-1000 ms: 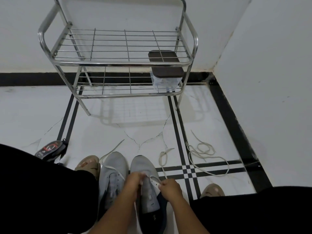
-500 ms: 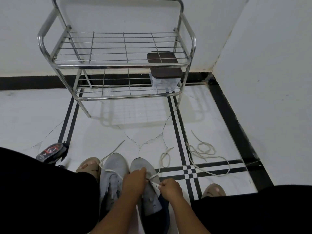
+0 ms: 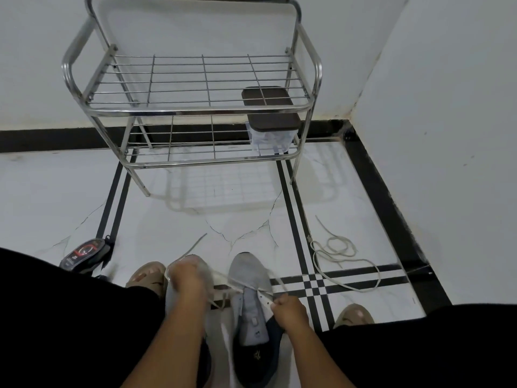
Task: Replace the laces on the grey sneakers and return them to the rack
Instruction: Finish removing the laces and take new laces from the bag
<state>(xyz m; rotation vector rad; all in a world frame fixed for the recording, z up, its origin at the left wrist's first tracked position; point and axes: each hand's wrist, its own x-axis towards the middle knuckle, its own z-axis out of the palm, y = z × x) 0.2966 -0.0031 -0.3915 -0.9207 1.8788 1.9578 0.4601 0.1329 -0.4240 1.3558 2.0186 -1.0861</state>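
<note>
Two grey sneakers stand side by side on the floor between my knees. The right sneaker (image 3: 249,273) shows its toe, tongue and dark lining. The left sneaker (image 3: 172,299) is mostly hidden under my left hand (image 3: 188,281). That hand grips a white lace (image 3: 226,279) and holds it stretched taut to the left from the right sneaker's eyelets. My right hand (image 3: 288,309) pinches the right sneaker's eyelet edge on its right side. The steel shoe rack (image 3: 195,110) stands ahead against the wall, both shelves bare of shoes.
A loose lace (image 3: 341,256) lies coiled on the floor to the right. A clear box with a brown lid (image 3: 270,130) sits on the rack's lower shelf at the right. A dark packet (image 3: 84,253) lies by my left knee. A wall closes the right side.
My left hand has moved left and away from the right sneaker, drawing the lace out taut. My right hand stayed at the sneaker's eyelets. The small lace loop by the toe is gone.
</note>
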